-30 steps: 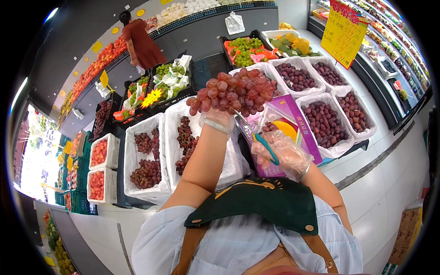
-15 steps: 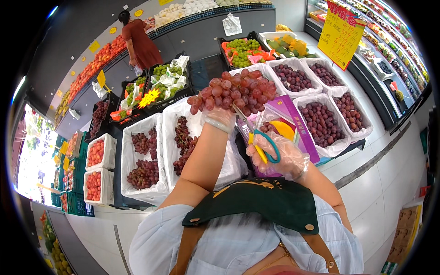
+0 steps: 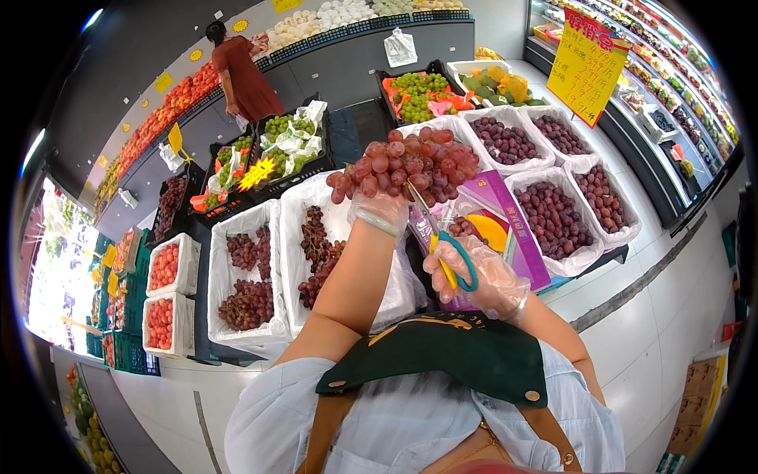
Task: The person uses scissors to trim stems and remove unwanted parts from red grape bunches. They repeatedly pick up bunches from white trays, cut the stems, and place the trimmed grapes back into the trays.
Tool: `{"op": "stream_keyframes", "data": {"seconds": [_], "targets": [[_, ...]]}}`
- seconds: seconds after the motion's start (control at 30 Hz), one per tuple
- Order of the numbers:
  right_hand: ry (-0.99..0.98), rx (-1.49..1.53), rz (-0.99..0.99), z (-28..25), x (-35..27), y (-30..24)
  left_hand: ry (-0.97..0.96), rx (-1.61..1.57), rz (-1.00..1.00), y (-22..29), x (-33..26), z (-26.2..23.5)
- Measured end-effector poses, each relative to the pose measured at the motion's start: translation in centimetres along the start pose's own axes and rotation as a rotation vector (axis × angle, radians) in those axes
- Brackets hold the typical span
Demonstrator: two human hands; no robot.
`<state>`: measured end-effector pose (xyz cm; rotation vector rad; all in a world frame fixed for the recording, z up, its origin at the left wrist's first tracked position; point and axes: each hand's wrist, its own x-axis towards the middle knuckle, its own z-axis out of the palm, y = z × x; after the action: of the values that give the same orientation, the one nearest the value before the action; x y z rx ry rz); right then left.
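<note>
A large bunch of red grapes is held up above the boxes by my left hand, which wears a clear plastic glove. The fingers of that hand are mostly hidden under the fruit. My gloved right hand is closed round the yellow and teal handles of a pair of scissors. The scissor blades point up and left, their tips among the lower grapes. Whether the tips touch a stem I cannot make out. Below the scissors lies a purple carton with a fruit picture.
White-lined boxes of dark red grapes stand at the left, and boxes of plums at the right. Crates of green grapes are farther back. A person in a red-brown dress stands by the far shelf. A yellow sign rises at the right.
The grape bunch and my left hand have shifted slightly right and down. My right hand has moved a little left and down, with the scissors still in the fruit.
</note>
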<state>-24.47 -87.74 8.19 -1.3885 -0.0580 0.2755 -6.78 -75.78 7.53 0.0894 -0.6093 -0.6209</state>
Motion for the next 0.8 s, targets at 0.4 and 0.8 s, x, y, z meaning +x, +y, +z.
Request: {"op": "stream_keyframes", "data": {"seconds": [0.4, 0.8], "targets": [[-0.010, -0.079, 0.061, 0.7, -0.7, -0.2, -0.035, -0.053, -0.054, 0.6, 0.4, -2.0], [-0.031, -0.039, 0.029, 1.0, -0.4, 0.1, 0.033, -0.010, -0.083, 0.4, 0.6, -2.1]]}}
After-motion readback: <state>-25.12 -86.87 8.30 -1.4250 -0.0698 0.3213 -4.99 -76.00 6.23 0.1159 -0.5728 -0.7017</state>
